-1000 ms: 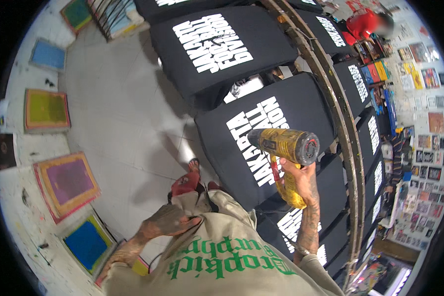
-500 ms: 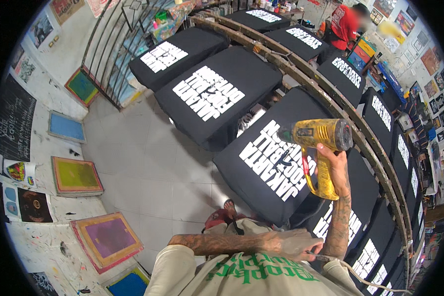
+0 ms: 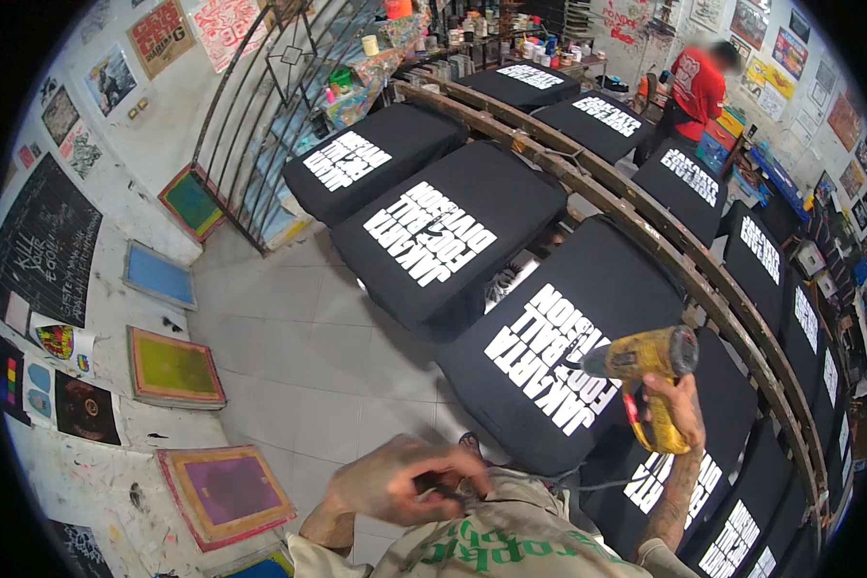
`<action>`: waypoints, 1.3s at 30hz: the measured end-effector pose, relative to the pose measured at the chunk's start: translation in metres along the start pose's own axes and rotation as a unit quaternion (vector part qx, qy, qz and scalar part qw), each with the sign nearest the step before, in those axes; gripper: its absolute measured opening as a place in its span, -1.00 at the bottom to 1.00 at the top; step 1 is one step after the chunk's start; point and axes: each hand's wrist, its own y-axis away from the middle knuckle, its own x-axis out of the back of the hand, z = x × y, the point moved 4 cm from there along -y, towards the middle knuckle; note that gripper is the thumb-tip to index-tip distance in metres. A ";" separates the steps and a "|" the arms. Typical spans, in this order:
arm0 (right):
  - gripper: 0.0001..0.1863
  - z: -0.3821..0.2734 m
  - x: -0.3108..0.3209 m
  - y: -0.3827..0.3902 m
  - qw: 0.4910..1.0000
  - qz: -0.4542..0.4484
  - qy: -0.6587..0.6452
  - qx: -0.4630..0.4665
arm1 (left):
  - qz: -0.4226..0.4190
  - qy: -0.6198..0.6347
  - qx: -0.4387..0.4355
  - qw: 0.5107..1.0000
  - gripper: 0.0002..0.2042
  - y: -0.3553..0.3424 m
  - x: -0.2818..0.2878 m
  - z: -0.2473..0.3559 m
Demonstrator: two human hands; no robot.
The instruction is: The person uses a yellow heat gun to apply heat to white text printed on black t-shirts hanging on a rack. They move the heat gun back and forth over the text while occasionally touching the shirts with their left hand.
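Head view: yellow heat gun [image 3: 653, 354] held over near edge of black printed cloth [image 3: 561, 337], nozzle [image 3: 595, 363] pointing left across white lettering [image 3: 535, 361]. Right hand [image 3: 676, 409] wraps handle from below, likely to keep fingers off barrel and make aiming easy. Cloth lies flat, probably so whole print faces up. Right forearm rises steeply from lower edge. Left hand [image 3: 405, 479] sits low, fingers curled, blurred; can't tell whether anything is in it.

I can make out bold white capitals across the black shirts [image 3: 436, 226], green ornate letters on the tan shirt [image 3: 506, 541], chalk writing on the blackboard [image 3: 46, 246], red words on a brown poster [image 3: 162, 37].
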 end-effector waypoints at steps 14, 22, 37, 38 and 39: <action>-0.63 0.041 0.058 -0.023 0.856 -0.080 -0.501 0.101 | 0.302 -0.147 0.014 0.942 -0.81 0.120 0.040 0.019; -0.70 0.018 -0.023 -0.024 0.683 -0.145 -0.706 0.121 | 0.239 0.014 0.256 0.936 -0.81 0.062 0.005 -0.104; -0.43 -0.006 -0.084 -0.022 0.964 -0.117 0.222 0.089 | -0.261 0.429 0.228 0.834 -0.15 0.066 -0.074 -0.186; -0.42 -0.005 -0.087 -0.026 0.957 -0.129 0.238 0.102 | -0.306 0.438 0.188 0.824 -0.43 0.062 -0.079 -0.182; -0.41 -0.005 -0.090 -0.033 0.948 -0.142 0.257 0.119 | -0.329 0.432 0.174 0.821 -0.46 0.060 -0.084 -0.185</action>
